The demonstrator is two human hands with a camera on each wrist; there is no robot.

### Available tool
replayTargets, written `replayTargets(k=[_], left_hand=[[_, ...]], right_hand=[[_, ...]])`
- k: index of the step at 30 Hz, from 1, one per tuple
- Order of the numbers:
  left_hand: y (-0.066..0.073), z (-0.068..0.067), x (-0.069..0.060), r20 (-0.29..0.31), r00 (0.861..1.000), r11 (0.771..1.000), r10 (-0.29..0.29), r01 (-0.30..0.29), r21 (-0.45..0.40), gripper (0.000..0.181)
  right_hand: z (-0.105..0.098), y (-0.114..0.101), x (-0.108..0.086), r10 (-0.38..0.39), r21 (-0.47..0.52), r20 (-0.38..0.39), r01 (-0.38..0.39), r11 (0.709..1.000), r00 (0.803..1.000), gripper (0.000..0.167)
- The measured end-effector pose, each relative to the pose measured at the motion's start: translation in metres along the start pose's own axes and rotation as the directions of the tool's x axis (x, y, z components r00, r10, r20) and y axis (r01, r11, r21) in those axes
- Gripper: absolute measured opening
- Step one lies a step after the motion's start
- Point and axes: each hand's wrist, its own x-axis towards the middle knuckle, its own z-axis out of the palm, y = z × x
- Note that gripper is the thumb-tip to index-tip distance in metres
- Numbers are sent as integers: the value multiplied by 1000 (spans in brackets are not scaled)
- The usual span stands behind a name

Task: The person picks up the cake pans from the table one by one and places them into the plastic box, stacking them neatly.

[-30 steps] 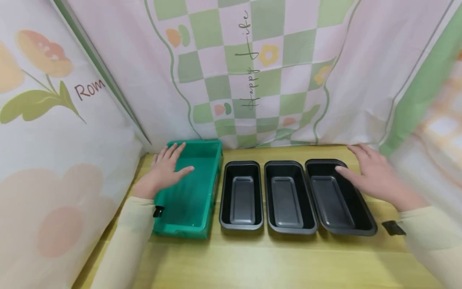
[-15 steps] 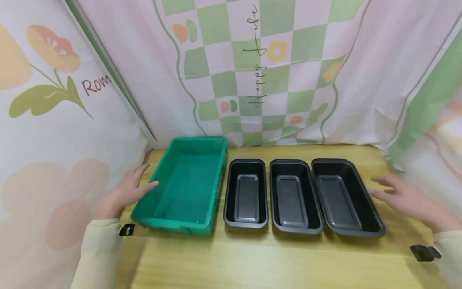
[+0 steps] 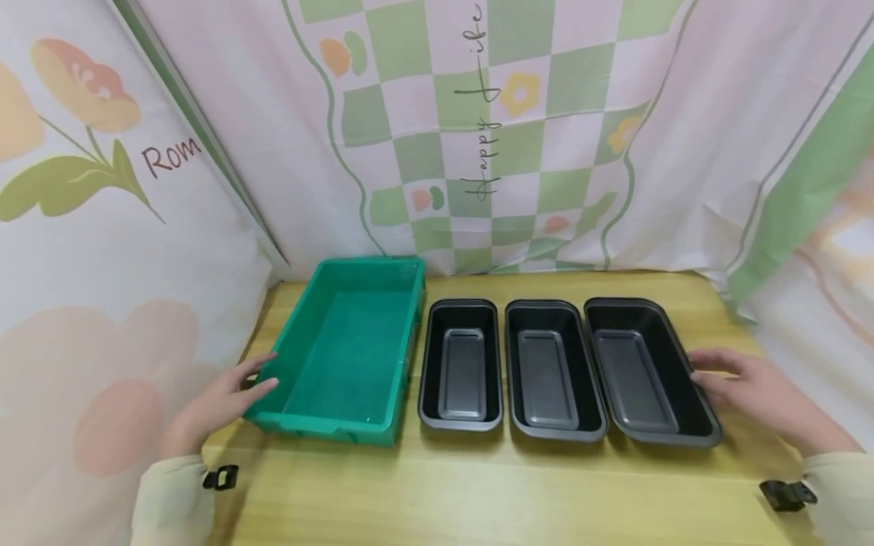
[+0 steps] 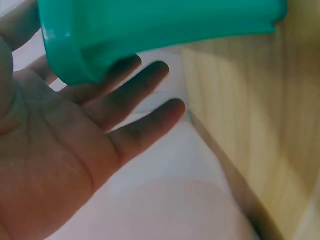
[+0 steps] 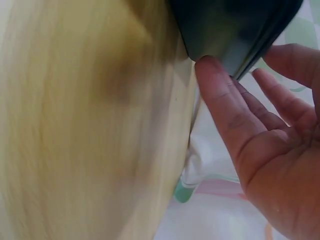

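Observation:
At the left of the table stands a green plastic bin [image 3: 341, 349], with nothing inside. My left hand [image 3: 218, 406] is at its left wall near the front corner, thumb over the rim; in the left wrist view its fingers [image 4: 135, 95] extend loosely beside the bin wall [image 4: 150, 25]. Three dark metal loaf pans stand in a row to the right: a left pan [image 3: 463, 371], a middle pan [image 3: 549, 371] and a right pan [image 3: 638, 379]. My right hand [image 3: 765, 394] rests its fingertips at the right pan's outer side; the right wrist view shows relaxed fingers by that wall [image 5: 225, 35].
The light wooden table [image 3: 478, 493] extends in front of the pans. A patterned curtain [image 3: 505, 152] hangs right behind the containers, and a flowered cloth [image 3: 102, 303] bounds the left side. Another curtain fold [image 3: 819, 303] hangs at the right.
Both hands have come down from over the containers to their outer sides, the left to the bin and the right to the right pan. The containers stay put while the view shifts a little.

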Motion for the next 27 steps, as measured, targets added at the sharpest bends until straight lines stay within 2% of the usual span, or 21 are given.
replayTargets(k=[4,10,13,16,27], left_hand=[[-10,2,-4,-17,999,998,52,-52,-33,56],[-26,5,-10,21,1000,986,6,-2,-167,54],[-32,6,-11,23,1000,980,-9,14,-200,54],[-34,7,-12,24,1000,975,-19,24,-222,54],[-31,8,-14,46,998,965,-45,55,-255,56]], right_hand=[[3,5,2,-11,-25,-50,9,1000,999,41],[7,-2,6,29,-108,-77,-37,993,997,39],[7,-4,8,38,-128,-75,-48,991,996,38],[7,-4,10,37,-132,-79,-48,990,996,37],[4,2,12,13,-27,-103,-16,1000,995,39]])
